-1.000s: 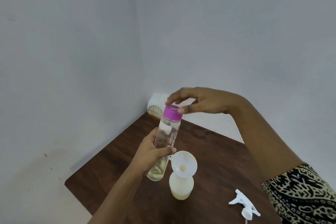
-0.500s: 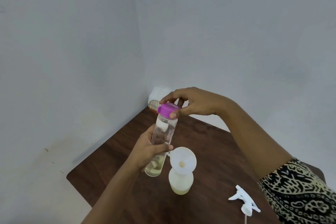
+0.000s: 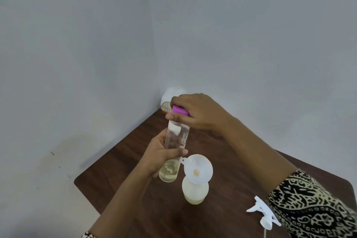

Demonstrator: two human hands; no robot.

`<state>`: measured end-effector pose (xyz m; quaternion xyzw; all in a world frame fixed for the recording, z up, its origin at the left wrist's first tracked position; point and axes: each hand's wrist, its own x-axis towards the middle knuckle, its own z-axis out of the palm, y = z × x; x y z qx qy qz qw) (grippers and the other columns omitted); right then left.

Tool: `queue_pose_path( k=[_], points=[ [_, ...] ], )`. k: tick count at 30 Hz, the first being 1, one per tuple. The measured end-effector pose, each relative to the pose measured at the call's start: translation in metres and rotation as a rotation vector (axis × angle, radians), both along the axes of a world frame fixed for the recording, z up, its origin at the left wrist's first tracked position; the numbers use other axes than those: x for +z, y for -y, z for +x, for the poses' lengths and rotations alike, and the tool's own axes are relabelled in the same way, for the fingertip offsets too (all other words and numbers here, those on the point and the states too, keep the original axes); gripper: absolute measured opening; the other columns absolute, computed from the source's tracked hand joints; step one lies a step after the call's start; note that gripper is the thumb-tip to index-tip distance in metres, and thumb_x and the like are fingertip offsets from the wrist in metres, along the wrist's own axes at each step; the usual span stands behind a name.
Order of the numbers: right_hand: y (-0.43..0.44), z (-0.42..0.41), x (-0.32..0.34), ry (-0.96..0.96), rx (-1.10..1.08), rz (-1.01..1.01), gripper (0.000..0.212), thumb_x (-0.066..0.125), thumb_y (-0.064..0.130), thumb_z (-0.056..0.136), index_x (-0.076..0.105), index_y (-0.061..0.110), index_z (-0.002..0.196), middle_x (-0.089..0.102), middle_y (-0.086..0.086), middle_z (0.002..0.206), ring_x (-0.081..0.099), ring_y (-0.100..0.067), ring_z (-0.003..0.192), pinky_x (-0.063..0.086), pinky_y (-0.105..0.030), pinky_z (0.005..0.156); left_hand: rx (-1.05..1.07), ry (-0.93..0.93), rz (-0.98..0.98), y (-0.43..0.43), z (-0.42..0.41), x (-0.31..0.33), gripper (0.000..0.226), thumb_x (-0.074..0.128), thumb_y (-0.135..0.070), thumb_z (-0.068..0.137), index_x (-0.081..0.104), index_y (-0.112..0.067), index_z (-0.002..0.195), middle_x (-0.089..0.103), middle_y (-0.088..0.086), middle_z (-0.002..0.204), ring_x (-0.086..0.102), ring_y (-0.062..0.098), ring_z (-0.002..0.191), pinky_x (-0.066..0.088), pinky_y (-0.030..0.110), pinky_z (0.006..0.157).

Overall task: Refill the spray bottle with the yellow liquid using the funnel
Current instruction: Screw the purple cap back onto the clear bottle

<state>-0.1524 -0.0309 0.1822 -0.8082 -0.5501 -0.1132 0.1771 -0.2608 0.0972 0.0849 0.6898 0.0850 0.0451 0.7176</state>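
Yellow liquid (image 3: 168,172) is held in a clear bottle (image 3: 176,137), gripped by the curled fingers of the left hand (image 3: 160,152) just left of the spray bottle (image 3: 195,193). Above, the purple cap (image 3: 179,110) is pinched by the right hand (image 3: 201,114). 1 funnel (image 3: 199,170) is seated in the spray bottle; 1 spray head (image 3: 262,213) is laid right of it.

Soft, even, dimmish light; faint shadow low on the left wall (image 3: 73,87); mild blur, wide-angle distortion.
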Motion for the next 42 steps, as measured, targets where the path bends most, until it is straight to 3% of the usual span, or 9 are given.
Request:
queue_pose_path(
  k=[7,12,15,20,23,25,28,33,42],
  points=[
    [-0.021,0.001,-0.013,0.127,-0.223,0.167,0.039,0.037,0.057,0.086,0.050,0.024,0.070,0.047,0.004,0.052,0.040,-0.015,0.050,0.018,-0.021,0.047,0.156,0.043,0.075,0.004,0.009,-0.007,0.043,0.082,-0.001,0.068,0.066,-0.021,0.103,0.074,0.001,0.088,0.070,0.021,0.086,0.056,0.037,0.079],
    [-0.028,-0.001,-0.013,0.065,-0.323,0.154,0.047,0.034,0.066,0.087,0.056,0.025,0.086,0.059,0.005,0.065,0.053,-0.017,0.061,0.034,-0.025,0.055,0.245,0.087,0.172,0.004,0.015,-0.009,0.047,0.085,-0.012,0.067,0.063,-0.026,0.106,0.073,-0.005,0.096,0.069,0.011,0.092,0.055,0.030,0.083],
    [-0.021,0.002,-0.014,-0.195,-0.314,0.125,0.056,0.047,0.073,0.078,0.049,0.028,0.112,0.060,0.012,0.084,0.055,-0.011,0.071,0.041,-0.026,0.065,0.274,0.071,0.178,-0.002,0.021,-0.009,0.054,0.087,-0.017,0.066,0.062,-0.024,0.113,0.072,-0.007,0.100,0.069,0.009,0.094,0.054,0.030,0.084],
    [-0.008,0.008,-0.039,-0.819,-0.180,0.148,0.060,0.071,0.057,0.073,0.048,0.031,0.122,0.062,0.013,0.102,0.063,-0.003,0.083,0.050,-0.025,0.076,0.241,0.077,0.161,-0.010,0.036,-0.017,0.061,0.083,-0.015,0.071,0.054,-0.021,0.126,0.070,-0.002,0.110,0.067,0.016,0.104,0.055,0.036,0.089],
    [-0.012,0.010,-0.061,-0.836,-0.220,0.271,0.057,0.076,0.052,0.068,0.056,0.031,0.117,0.069,0.010,0.095,0.068,-0.011,0.065,0.054,-0.024,0.069,0.135,0.085,0.170,-0.008,0.050,-0.029,0.069,0.081,-0.033,0.072,0.046,-0.020,0.131,0.064,0.004,0.117,0.065,0.023,0.106,0.052,0.046,0.094],
    [-0.014,0.020,-0.075,-0.772,-0.299,0.270,0.061,0.078,0.054,0.064,0.060,0.029,0.116,0.071,0.007,0.097,0.069,-0.011,0.073,0.055,-0.029,0.074,0.034,0.055,0.161,-0.011,0.061,-0.045,0.087,0.079,-0.054,0.064,0.041,-0.019,0.135,0.059,0.008,0.122,0.061,0.026,0.109,0.048,0.050,0.098],
    [-0.013,0.049,-0.099,-0.749,-0.440,0.264,0.057,0.080,0.047,0.066,0.060,0.024,0.114,0.070,0.005,0.105,0.063,-0.009,0.085,0.048,-0.024,0.075,0.042,-0.144,0.549,-0.025,0.078,-0.084,0.093,0.070,-0.060,0.073,0.028,-0.028,0.149,0.035,0.005,0.152,0.029,0.029,0.141,0.027,0.051,0.113],
    [-0.015,0.120,-0.144,-0.834,-0.639,0.310,0.060,0.081,0.025,0.071,0.053,0.013,0.123,0.063,-0.005,0.119,0.061,-0.019,0.101,0.046,-0.028,0.083,-0.021,-0.588,0.860,-0.049,0.107,-0.160,0.078,0.057,-0.055,0.088,0.017,-0.033,0.152,0.007,0.008,0.162,0.001,0.033,0.148,0.010,0.060,0.115],
    [-0.057,0.236,-0.172,-0.847,-0.704,0.340,0.058,0.080,0.020,0.069,0.056,0.012,0.120,0.063,-0.007,0.118,0.059,-0.023,0.106,0.048,-0.033,0.090,-0.093,-0.470,1.232,-0.062,0.123,-0.233,0.080,0.014,-0.080,0.076,0.003,-0.048,0.149,-0.003,-0.004,0.163,-0.009,0.024,0.149,-0.004,0.056,0.115]
  ],
)
